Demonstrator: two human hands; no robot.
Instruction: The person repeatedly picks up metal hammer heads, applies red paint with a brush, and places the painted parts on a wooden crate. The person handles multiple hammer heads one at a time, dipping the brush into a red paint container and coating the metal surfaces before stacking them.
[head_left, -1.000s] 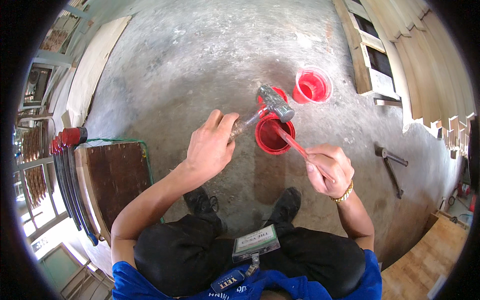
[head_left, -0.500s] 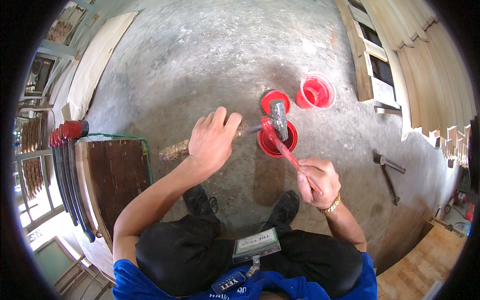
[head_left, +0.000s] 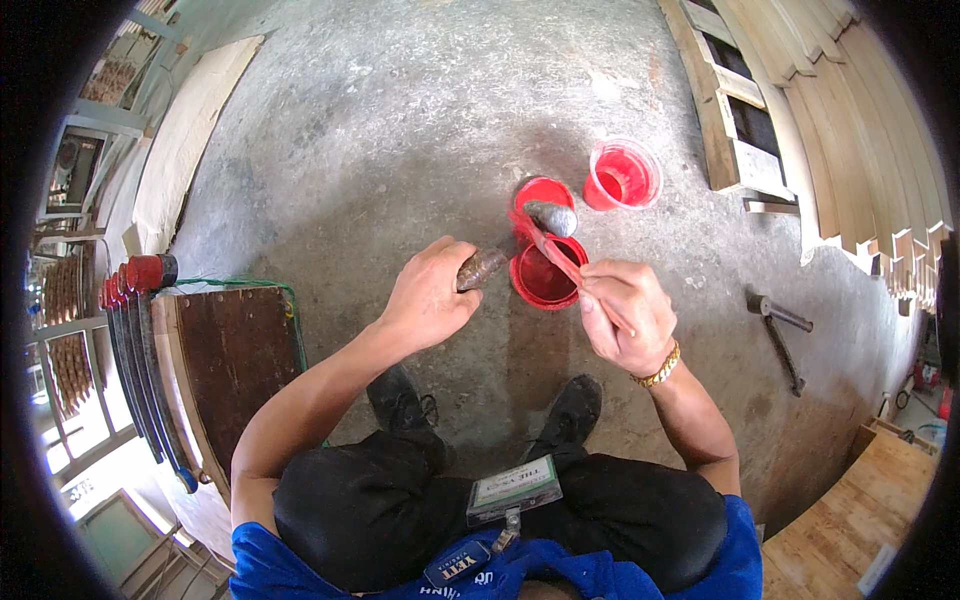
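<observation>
My left hand (head_left: 428, 297) is closed around the wooden handle of a hammer (head_left: 552, 216), whose grey head hangs over the paint can. In my right hand (head_left: 632, 312) is a red-smeared paintbrush (head_left: 560, 258), gripped by its handle. Its bristles reach the hammer by the neck, beside the head; whether they press on it I cannot tell. Below, an open can (head_left: 547, 300) of dark red paint stands on the floor. The red lid (head_left: 545, 188) lies just behind the can, partly covered by the hammer head.
A clear plastic tub (head_left: 625, 175) with red paint inside stands beyond the can. On the floor at right lies another hammer (head_left: 782, 325). Several red-headed hammers (head_left: 150, 268) rest along a brown wooden box (head_left: 235, 340) at left. Stacked boards (head_left: 860, 140) line the far right.
The hammer has turned in my left hand; its head now lies more sideways and the handle's rear end no longer shows. My right hand and brush have moved slightly up and left.
</observation>
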